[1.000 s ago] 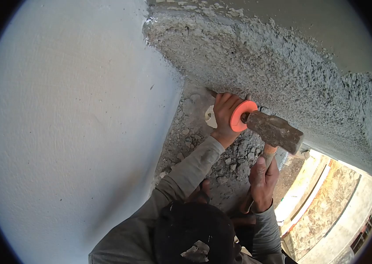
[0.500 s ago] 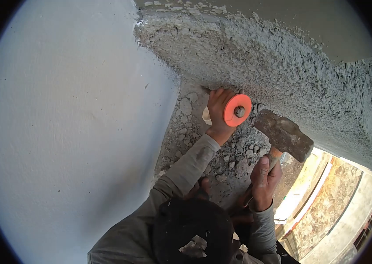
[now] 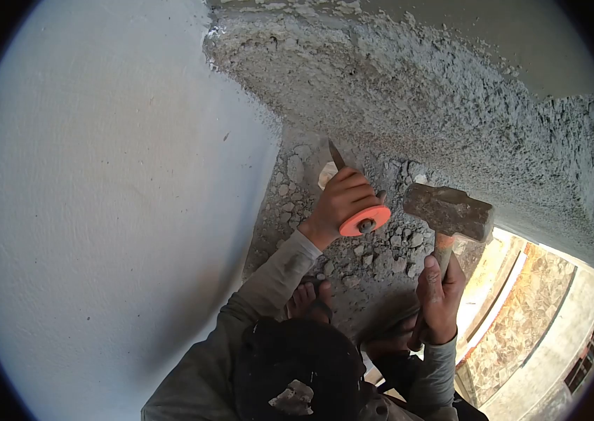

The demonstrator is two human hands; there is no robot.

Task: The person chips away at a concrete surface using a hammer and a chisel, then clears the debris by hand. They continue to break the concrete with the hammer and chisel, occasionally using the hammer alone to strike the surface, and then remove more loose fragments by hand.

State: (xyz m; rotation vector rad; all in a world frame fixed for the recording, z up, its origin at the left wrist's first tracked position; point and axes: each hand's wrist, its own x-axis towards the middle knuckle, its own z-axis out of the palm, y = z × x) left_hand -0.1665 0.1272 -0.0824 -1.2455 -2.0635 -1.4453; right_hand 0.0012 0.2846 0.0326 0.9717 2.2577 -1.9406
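My left hand (image 3: pixel 342 205) is wrapped around a chisel (image 3: pixel 336 154), its pointed tip reaching up toward the foot of the rough wall. An orange hand guard (image 3: pixel 375 219) sits at the struck end, beside my fingers. My right hand (image 3: pixel 441 300) grips the wooden handle of a sledgehammer (image 3: pixel 449 212), its thumb lying along the handle. The heavy, worn head is raised to the right of the guard, apart from it. The rough grey wall (image 3: pixel 395 91), its plaster chipped off, rises in front of both hands.
Broken rubble (image 3: pixel 381 256) covers the ground below my hands. On the left stands a smooth white wall (image 3: pixel 114 175). A bare foot (image 3: pixel 302 297) rests by the rubble. Lower right, beyond the wall's edge, lies a sunlit stone-patterned surface (image 3: pixel 515 309). A dark cap (image 3: pixel 297 365) fills the bottom.
My left hand has drawn the chisel down and back from the wall, tilting it so its point now shows. My right hand has shifted slightly right and down with the sledgehammer, which is more upright.
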